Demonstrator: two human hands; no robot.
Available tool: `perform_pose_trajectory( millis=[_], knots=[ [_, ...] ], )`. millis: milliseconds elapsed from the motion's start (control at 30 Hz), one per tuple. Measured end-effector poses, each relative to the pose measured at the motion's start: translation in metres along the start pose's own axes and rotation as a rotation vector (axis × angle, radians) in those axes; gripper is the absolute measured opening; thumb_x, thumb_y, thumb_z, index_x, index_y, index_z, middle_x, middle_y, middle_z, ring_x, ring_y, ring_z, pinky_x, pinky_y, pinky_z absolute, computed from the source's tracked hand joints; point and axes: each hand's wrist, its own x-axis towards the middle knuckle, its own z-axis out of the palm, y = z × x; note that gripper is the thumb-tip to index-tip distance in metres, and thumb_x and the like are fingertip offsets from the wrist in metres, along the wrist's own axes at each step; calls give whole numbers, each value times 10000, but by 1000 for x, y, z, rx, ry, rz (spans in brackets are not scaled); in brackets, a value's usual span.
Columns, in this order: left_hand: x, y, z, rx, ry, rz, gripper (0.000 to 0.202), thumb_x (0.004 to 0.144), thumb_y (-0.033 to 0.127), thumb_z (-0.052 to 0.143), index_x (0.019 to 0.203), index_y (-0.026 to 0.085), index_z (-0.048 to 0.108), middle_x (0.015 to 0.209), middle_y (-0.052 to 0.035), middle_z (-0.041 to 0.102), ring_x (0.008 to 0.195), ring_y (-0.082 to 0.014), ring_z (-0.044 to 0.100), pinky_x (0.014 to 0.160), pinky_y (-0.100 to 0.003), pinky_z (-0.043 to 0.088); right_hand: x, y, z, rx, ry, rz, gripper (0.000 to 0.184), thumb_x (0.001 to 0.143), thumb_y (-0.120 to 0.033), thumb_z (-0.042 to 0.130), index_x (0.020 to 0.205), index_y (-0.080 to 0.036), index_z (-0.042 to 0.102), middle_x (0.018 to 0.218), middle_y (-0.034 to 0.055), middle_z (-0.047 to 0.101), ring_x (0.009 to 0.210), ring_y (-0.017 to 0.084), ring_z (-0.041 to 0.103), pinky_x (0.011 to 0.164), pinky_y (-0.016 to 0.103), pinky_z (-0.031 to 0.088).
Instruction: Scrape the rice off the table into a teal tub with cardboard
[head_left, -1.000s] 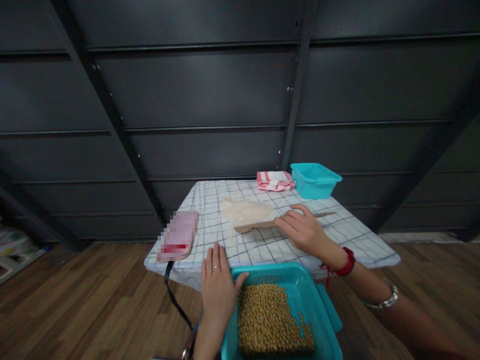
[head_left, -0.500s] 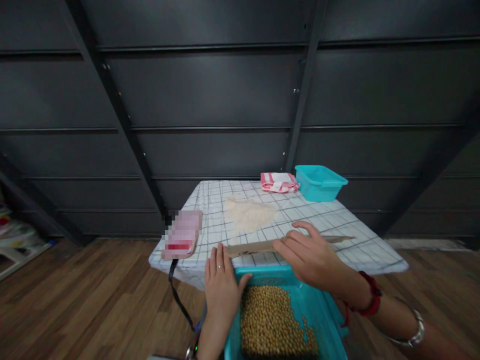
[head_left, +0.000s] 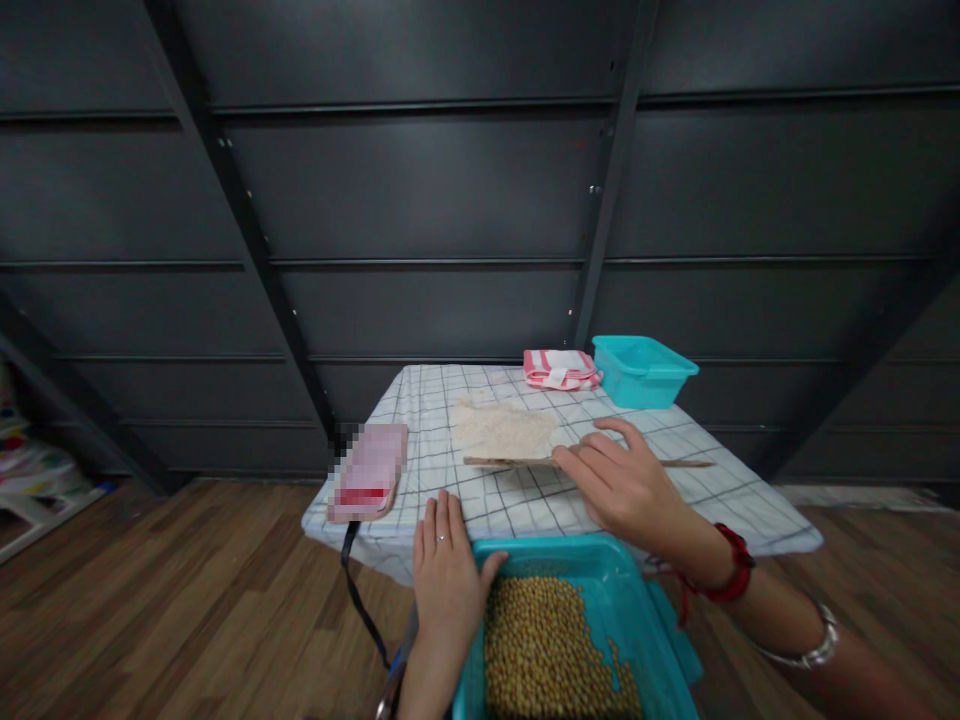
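My right hand (head_left: pixel 626 485) grips a long flat strip of cardboard (head_left: pixel 510 461) and holds it edge-down on the checked tablecloth (head_left: pixel 420 410), just in front of a pale pile of rice-like grains (head_left: pixel 501 428). My left hand (head_left: pixel 448 565) lies flat with fingers together against the left rim of a teal tub (head_left: pixel 600 560) full of yellow beans (head_left: pixel 551 650), which sits at the near table edge.
A second teal tub (head_left: pixel 643 371) and a folded pink-and-white striped cloth (head_left: pixel 561 368) stand at the far right of the table. A pink blurred flat object (head_left: pixel 367 472) with a dark strap hangs at the left edge. Wooden floor surrounds the table; a dark wall rises behind.
My right hand pulled the cardboard strip back toward the near tub, then moved it forward again to the front of the grain pile. My left hand stayed on the tub rim.
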Motion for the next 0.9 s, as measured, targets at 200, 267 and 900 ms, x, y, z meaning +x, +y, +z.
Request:
perform_pose_trajectory(
  millis=[200,267,900],
  knots=[
    [-1,1,-3,-19,43,10,715,779,514,461,1277,9,370,1307,-255,437,1217,-355,389,945,-507,377,-24,-14,-24,136,-65,-37,322,877,-66,279,843,-133,592,608,1,552,611,136,454,849,390,337],
    [0,1,-4,-11,26,0,679,782,493,466,1272,29,388,1316,-246,432,1224,-354,383,945,-516,372,-30,-16,-26,162,-57,-43,320,894,-87,268,861,-139,583,617,-6,560,607,133,452,857,394,332],
    [0,1,-3,51,23,15,704,786,533,437,1216,-24,432,1215,-260,523,1171,-351,440,942,-500,370,-6,-18,-5,9,-49,-39,311,833,-22,327,849,-106,626,604,23,547,620,156,461,819,385,351]
  ],
)
